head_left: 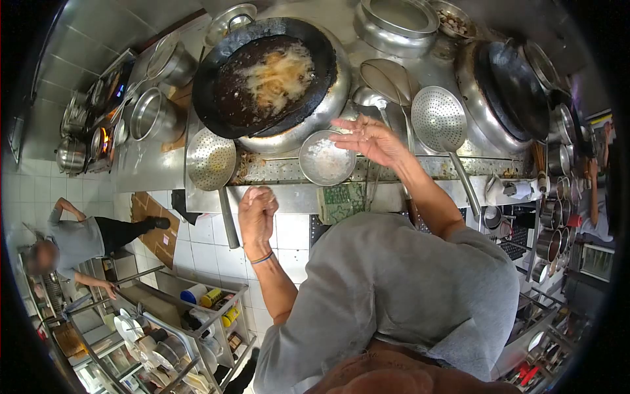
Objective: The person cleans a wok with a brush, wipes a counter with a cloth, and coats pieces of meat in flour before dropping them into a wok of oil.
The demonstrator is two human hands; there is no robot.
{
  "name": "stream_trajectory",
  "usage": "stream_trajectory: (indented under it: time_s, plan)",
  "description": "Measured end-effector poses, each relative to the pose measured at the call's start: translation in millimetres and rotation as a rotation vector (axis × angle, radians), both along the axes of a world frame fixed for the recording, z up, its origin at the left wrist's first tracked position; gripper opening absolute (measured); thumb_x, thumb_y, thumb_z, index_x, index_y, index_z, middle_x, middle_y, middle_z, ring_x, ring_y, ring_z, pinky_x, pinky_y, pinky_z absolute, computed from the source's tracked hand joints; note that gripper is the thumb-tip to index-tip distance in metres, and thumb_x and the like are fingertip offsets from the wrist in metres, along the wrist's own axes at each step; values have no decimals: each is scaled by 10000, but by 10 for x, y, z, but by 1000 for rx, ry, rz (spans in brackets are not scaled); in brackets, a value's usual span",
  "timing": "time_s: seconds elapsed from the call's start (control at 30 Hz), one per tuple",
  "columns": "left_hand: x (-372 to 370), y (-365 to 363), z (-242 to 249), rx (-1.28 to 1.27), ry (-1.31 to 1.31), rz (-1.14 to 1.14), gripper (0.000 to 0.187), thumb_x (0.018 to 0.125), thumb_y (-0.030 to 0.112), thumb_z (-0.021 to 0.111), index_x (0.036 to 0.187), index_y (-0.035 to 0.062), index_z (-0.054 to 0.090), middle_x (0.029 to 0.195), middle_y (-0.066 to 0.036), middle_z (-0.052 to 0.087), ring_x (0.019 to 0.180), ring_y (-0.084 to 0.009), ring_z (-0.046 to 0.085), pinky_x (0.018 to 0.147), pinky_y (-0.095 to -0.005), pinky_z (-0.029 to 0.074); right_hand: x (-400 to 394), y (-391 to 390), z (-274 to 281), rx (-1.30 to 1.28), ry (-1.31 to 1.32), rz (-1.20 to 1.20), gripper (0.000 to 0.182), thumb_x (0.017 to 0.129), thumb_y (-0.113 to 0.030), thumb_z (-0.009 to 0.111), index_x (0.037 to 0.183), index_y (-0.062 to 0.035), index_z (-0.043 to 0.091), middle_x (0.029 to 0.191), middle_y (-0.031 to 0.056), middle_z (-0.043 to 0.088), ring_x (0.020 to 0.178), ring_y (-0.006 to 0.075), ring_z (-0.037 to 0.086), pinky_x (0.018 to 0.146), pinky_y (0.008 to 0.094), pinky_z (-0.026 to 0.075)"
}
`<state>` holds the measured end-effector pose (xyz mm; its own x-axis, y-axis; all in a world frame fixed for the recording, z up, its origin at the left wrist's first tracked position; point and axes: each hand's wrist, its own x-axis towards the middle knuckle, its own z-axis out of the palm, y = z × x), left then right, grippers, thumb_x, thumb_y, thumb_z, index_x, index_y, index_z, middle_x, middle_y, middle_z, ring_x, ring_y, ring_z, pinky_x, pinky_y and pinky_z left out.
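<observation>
My right hand [371, 140] is spread open, fingers stretched out over the edge of a metal bowl [319, 172] with white powder in it. White traces show on its fingers. My left hand [258, 205] is curled closed beside the handle of a perforated skimmer [211, 161]; whether anything is inside the fingers is hidden. Behind both hands, a black wok [213, 85] holds dark oil, where pale yellow battered pieces [279, 75] bubble and foam. A green patterned cloth [341, 202] lies at the counter's front edge, just below the bowl.
A second perforated skimmer [440, 118], a wire strainer [386, 79] and a ladle [371, 97] lie right of the wok. A large pot [397, 33] stands behind them. Another wok [515, 88] sits far right. At left, another person [79, 236] is near a shelf rack [197, 328].
</observation>
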<state>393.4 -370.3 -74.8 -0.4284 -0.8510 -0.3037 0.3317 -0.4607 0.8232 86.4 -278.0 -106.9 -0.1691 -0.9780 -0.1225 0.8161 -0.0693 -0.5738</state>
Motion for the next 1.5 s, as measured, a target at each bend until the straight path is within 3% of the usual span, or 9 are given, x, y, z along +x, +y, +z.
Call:
stream_trajectory:
  time_s: [0.17,0.3,0.33,0.37,0.53,0.77,1.0,1.23,1.5]
  plan:
    - [489,-84,-332,32,127,51,180,970,38,537,805,76,479,738,-2,427,649,-89,385,568,-221,354,67,-124,-373,50,-196,104,69,856,-32,635,915,-62,614,1089,108,650,967,268,650,963,485,523]
    - [621,-31,-478,40,67,165,186,996,73,534,819,77,478,744,0,435,670,-88,394,577,-225,356,33,-252,-114,-86,-224,189,153,983,-197,577,867,-97,583,788,30,568,609,116,483,530,295,451]
    - [678,-24,-578,6,94,161,108,996,96,548,907,38,534,736,12,453,657,-77,412,583,-213,378,16,-304,73,21,66,72,267,1026,-266,516,834,-87,564,725,23,513,535,92,395,451,261,310]
    - [683,8,-524,14,26,179,97,993,101,554,946,17,543,735,13,465,652,-72,422,586,-207,387,-124,-412,93,-68,149,138,251,1034,-262,491,895,-72,577,769,58,568,534,110,457,442,266,386]
    - [771,72,-370,57,-40,244,187,962,75,563,1085,-66,548,745,14,527,637,-55,469,595,-189,423,39,-896,761,-44,247,-160,95,978,-135,568,970,-46,599,902,139,657,622,169,610,551,336,568]
    - [1058,89,-550,81,61,360,137,906,33,582,1021,-36,555,736,11,500,636,-70,476,589,-206,422,121,-1076,54,1,204,95,165,882,55,625,852,-87,547,780,10,572,636,109,531,623,308,500]
    - [905,19,-711,103,179,269,176,969,137,581,1020,-30,558,733,3,489,671,-102,480,648,-246,437,192,-645,-101,-40,81,-39,192,800,139,616,878,-28,562,878,88,609,903,246,641,925,409,533]
    - [512,-10,-479,72,123,156,202,1000,180,567,1023,-21,558,724,13,474,667,-93,460,656,-250,429,231,-208,-274,97,-146,49,166,837,-28,609,1001,-2,621,1145,217,651,1052,333,663,920,444,570]
    - [552,159,-418,107,88,198,128,974,123,574,987,-4,562,727,12,484,658,-95,468,635,-248,429,225,-341,-7,131,5,-11,135,902,-193,636,948,-66,644,779,4,590,662,135,558,581,267,447]
